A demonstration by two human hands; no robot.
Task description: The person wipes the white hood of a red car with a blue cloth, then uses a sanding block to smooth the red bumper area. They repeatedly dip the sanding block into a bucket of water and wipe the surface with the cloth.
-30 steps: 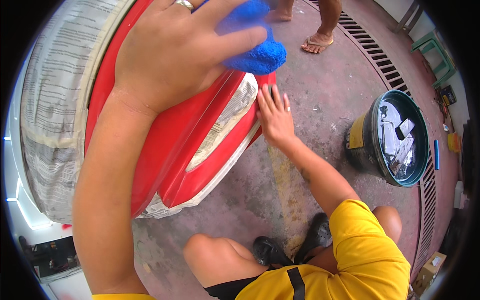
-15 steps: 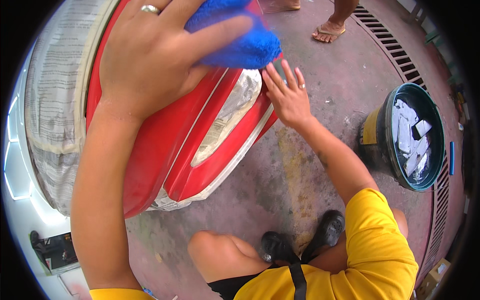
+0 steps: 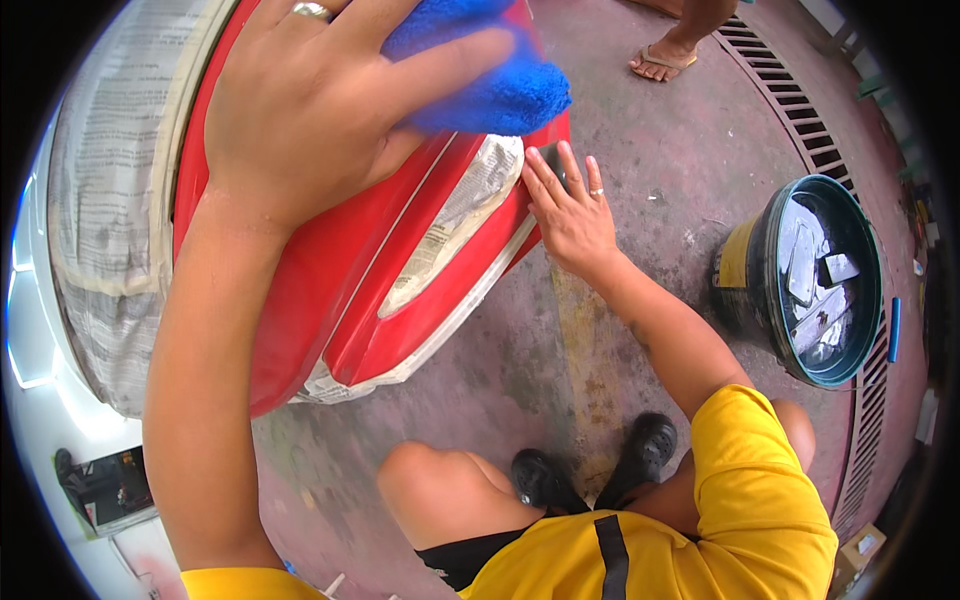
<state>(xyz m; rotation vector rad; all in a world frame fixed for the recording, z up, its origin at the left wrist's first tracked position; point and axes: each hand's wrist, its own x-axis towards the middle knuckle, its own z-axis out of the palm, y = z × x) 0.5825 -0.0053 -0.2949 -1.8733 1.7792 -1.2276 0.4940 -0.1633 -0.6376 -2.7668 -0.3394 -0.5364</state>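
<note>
A: Where could a hand pass?
B: Over concrete floor [image 3: 665, 215], centre right, between the right hand [image 3: 570, 215] and a dark bucket [image 3: 750, 310].
A: And the obstacles?
B: Red bodywork [image 3: 305, 295] fills the upper left, the left hand [image 3: 300, 120] and blue cloth [image 3: 530, 100] before it; a bystander's foot [image 3: 660, 65] stands top right, a bent knee [image 3: 425, 470] lower centre.

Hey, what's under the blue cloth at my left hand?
Red bodywork and masking paper show beside the blue cloth; whatever lies directly beneath is covered by the cloth and your left hand.

The head-worn wide fisheye camera looks steeply down; the hands [image 3: 300, 115] are close, the floor [image 3: 660, 240] farther.
</note>
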